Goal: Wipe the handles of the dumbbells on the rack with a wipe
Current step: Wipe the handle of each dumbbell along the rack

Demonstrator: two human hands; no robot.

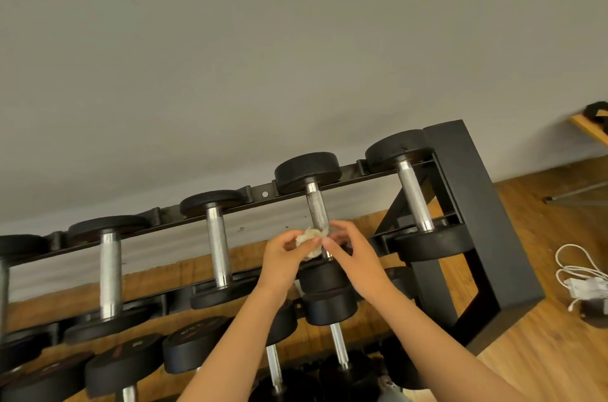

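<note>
A black rack (473, 191) holds a top row of black dumbbells with chrome knurled handles. A crumpled white wipe (311, 242) sits at the near end of the handle (316, 207) of the second dumbbell from the right. My left hand (286, 261) pinches the wipe from the left. My right hand (353, 253) pinches its other side, fingers against the handle. Neighbouring handles stand to the left (217, 237) and to the right (413, 194). The wiped dumbbell's near head is partly hidden behind my hands.
A lower rack row holds more dumbbells (194, 344) below my forearms. A grey wall rises behind the rack. On the wooden floor at the right lie a white cable and charger (579, 276). A wooden shelf edge (589, 125) shows at far right.
</note>
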